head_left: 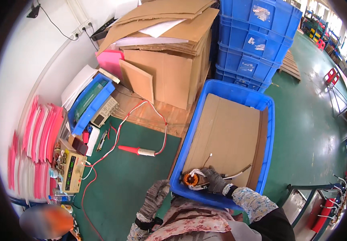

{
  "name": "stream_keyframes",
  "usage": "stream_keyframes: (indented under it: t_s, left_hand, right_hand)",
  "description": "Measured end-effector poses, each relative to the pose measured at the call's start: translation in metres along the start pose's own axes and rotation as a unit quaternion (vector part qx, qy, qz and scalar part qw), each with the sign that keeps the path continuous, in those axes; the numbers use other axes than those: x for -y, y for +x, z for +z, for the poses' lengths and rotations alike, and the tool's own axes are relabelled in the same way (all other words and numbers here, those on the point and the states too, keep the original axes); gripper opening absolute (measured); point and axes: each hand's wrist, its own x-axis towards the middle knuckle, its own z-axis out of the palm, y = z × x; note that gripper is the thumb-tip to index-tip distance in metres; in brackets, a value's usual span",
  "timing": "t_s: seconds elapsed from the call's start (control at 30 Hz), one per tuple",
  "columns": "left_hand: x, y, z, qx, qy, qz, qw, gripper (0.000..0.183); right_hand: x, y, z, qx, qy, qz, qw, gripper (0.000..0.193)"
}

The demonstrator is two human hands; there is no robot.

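Observation:
My right hand (215,180), in a grey knit glove, reaches into the near end of a blue plastic crate (270,150). Its fingers close on a wired assembly beside a ring-shaped coil (191,179) with copper-orange windings. White and dark wire leads (237,172) stick out on both sides of this hand; its palm side is hidden. The assembly rests on a cardboard sheet (225,132) lining the crate. My left hand (154,200), gloved alike, hovers outside the crate's near left corner. Its fingers are loosely curved, and nothing shows in them.
Left of the crate, a green mat (131,176) bears a red-and-white probe (137,150) on a long cable and a bench meter (75,170). Pink and white foam sheets (41,132) line the wall. Cardboard (161,76) and stacked blue crates (253,44) stand behind; a metal-framed cart (314,205) is right.

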Motion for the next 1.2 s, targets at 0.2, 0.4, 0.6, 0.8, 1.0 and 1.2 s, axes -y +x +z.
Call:
stream_keyframes:
  t_s: [0.2,0.4,0.6,0.8,1.0,1.2]
  left_hand:
    - [0.019,-0.002,0.000,0.040,0.032,-0.020,0.998,0.022]
    - [-0.008,0.044,0.022,0.158,0.099,0.071,0.980,0.025]
    - [0.032,0.106,0.082,0.273,0.167,0.243,0.916,0.033]
    - [0.105,0.145,0.125,0.333,0.288,0.208,0.873,0.049]
    - [0.124,0.163,0.130,0.450,0.429,0.210,0.755,0.045]
    - [0.110,0.165,0.120,0.427,0.393,0.186,0.793,0.033]
  right_hand:
    - [0.003,-0.007,-0.017,0.004,0.224,0.021,0.974,0.090]
    - [-0.006,-0.003,0.011,-0.062,0.062,0.091,0.992,0.083]
    - [-0.003,0.000,0.011,-0.041,0.046,0.124,0.990,0.066]
    - [0.002,0.017,0.003,-0.123,0.043,0.195,0.972,0.031]
    - [-0.004,0.049,0.012,-0.253,-0.176,0.014,0.951,0.029]
    - [0.000,0.028,-0.014,-0.023,-0.099,0.325,0.940,0.018]
